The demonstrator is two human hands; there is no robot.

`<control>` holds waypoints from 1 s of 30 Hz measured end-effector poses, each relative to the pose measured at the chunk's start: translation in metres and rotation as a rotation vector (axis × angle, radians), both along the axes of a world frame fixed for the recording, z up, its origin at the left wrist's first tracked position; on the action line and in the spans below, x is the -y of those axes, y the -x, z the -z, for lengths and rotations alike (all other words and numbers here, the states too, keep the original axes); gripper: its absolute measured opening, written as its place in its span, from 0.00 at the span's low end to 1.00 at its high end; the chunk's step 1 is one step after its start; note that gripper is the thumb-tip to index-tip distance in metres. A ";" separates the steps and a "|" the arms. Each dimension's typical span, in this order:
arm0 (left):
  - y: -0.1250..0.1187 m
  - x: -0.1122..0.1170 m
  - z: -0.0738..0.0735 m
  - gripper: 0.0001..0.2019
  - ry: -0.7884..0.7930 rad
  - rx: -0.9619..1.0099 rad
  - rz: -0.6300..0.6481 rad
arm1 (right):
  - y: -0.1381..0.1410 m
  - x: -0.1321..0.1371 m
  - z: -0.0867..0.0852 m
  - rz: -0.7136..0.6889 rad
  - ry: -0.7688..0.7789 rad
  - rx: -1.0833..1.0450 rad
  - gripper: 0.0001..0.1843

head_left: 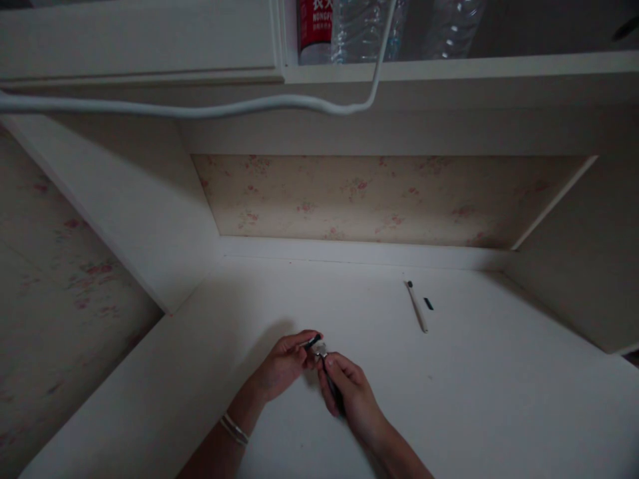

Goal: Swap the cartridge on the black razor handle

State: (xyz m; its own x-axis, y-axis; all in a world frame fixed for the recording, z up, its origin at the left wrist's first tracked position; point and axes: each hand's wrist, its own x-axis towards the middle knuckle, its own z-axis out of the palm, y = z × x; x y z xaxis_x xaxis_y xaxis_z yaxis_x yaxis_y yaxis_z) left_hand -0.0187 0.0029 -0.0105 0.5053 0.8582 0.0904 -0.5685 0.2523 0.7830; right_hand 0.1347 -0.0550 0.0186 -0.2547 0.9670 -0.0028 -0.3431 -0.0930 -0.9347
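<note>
My left hand (285,362), with a pale band at the wrist, pinches a small black piece (312,342) between thumb and fingers. My right hand (350,391) is closed round a slim tool with a dark handle (335,392) and a shiny silver head (322,350). The head points up and away from me, right beside the black piece. Whether the two parts touch, I cannot tell. Both hands are close together over the white tabletop (479,399). The tool's exact kind is too small and dim to make out.
A toothbrush-like stick (418,309) with a pale handle and dark tip lies to the right, with a small dark strip (428,303) beside it. A white cable or tube (200,112) crosses in front of the upper shelf (449,69), which holds plastic bottles (364,33).
</note>
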 end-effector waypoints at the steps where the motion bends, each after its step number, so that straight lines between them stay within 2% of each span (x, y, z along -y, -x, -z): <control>1: 0.000 0.000 0.001 0.18 0.005 0.002 -0.002 | 0.001 0.000 0.001 0.010 -0.001 0.009 0.22; 11: -0.004 0.001 0.001 0.20 0.016 -0.031 0.031 | 0.003 0.000 0.008 0.031 0.124 -0.011 0.22; 15: -0.004 0.002 0.003 0.20 -0.014 -0.052 0.026 | 0.003 -0.001 0.005 0.028 0.099 -0.008 0.23; 21: -0.002 0.001 -0.002 0.16 -0.109 -0.075 0.023 | 0.003 -0.001 -0.001 0.040 0.042 0.016 0.24; 25: 0.002 0.001 -0.005 0.15 -0.184 -0.136 0.026 | -0.001 -0.002 0.001 -0.021 0.061 -0.010 0.23; 30: 0.006 0.001 -0.010 0.09 -0.187 -0.223 0.113 | -0.008 -0.003 0.003 -0.145 0.142 -0.086 0.22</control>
